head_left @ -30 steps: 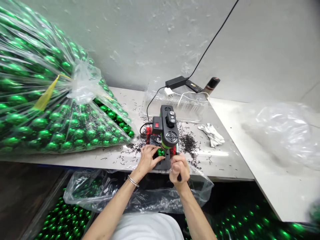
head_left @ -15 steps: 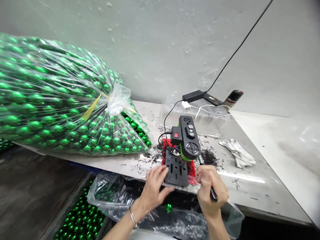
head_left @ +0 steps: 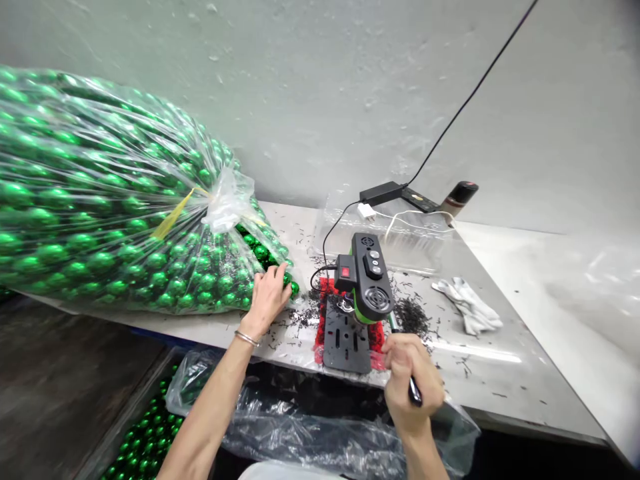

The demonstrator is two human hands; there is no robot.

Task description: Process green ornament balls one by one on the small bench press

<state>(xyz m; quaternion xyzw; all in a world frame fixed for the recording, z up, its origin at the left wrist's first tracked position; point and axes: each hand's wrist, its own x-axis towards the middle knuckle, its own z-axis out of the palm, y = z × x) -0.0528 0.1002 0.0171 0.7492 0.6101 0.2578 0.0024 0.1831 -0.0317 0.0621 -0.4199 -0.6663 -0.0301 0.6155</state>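
Observation:
My left hand (head_left: 270, 297) reaches to the mouth of a clear plastic bag (head_left: 228, 207) full of shiny green balls (head_left: 261, 252). Its fingers are bent but apart over the balls at the opening, and their tips are partly hidden. My right hand (head_left: 414, 377) is closed around the black grip of a lever (head_left: 415, 392) at the front right of a small black and green bench machine (head_left: 374, 277). That machine stands on a slotted black base plate (head_left: 347, 343) over a red sheet (head_left: 320, 333).
Short black bits (head_left: 413, 315) litter the table. White gloves (head_left: 470, 303) lie to the right. Behind the machine are a clear plastic tray (head_left: 335, 227), a power adapter (head_left: 383, 193) and a dark-capped bottle (head_left: 461, 199). Below the edge hang plastic sheeting (head_left: 310, 427) and a bin of green balls (head_left: 145, 433).
My left hand has moved from beside the base plate up and left to the bag's mouth. A green ball below the table edge is out of sight. My right hand keeps its grip.

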